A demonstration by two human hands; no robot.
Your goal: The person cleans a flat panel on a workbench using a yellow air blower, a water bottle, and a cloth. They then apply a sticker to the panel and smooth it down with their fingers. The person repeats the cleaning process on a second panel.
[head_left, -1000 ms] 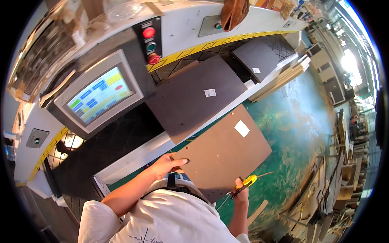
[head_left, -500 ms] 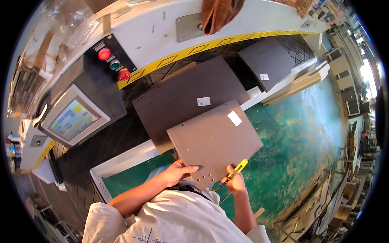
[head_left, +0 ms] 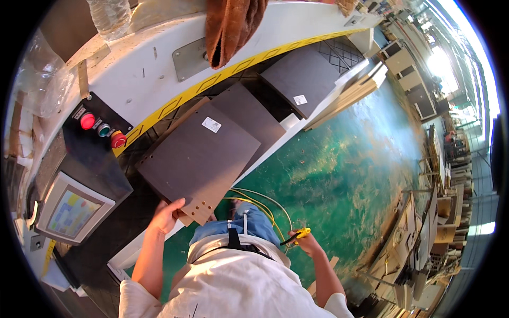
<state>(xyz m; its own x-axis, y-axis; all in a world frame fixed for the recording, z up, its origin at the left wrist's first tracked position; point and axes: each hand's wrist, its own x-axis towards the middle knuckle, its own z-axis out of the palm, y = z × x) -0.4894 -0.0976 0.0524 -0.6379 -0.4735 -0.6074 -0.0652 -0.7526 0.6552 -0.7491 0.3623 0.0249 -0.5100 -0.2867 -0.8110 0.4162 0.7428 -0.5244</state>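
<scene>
My left hand (head_left: 167, 214) grips the near left corner of a dark brown board (head_left: 204, 153), thumb on top, fingers partly hidden beneath. The board has a white label and several drilled holes near its close edge. It overlaps another dark board (head_left: 261, 130) on the machine's bed. Off to the right, low beside my body, my right hand (head_left: 306, 244) is closed around a yellow-and-black hand tool (head_left: 303, 233); its exact kind is unclear. Yellow and pale hoses (head_left: 271, 214) loop on the green floor between the board and that hand.
A third labelled board (head_left: 305, 77) lies farther along the bed. On the left stand a touchscreen (head_left: 74, 212) and a button panel (head_left: 103, 127). A brown cloth (head_left: 233, 29) hangs over the white machine housing. Wood strips (head_left: 350, 95) flank the bed; sheets (head_left: 397, 238) lean at right.
The held board has moved left and away from my body, onto the other board. My left hand went with it. My right hand has come away from the board's edge, keeping the yellow tool.
</scene>
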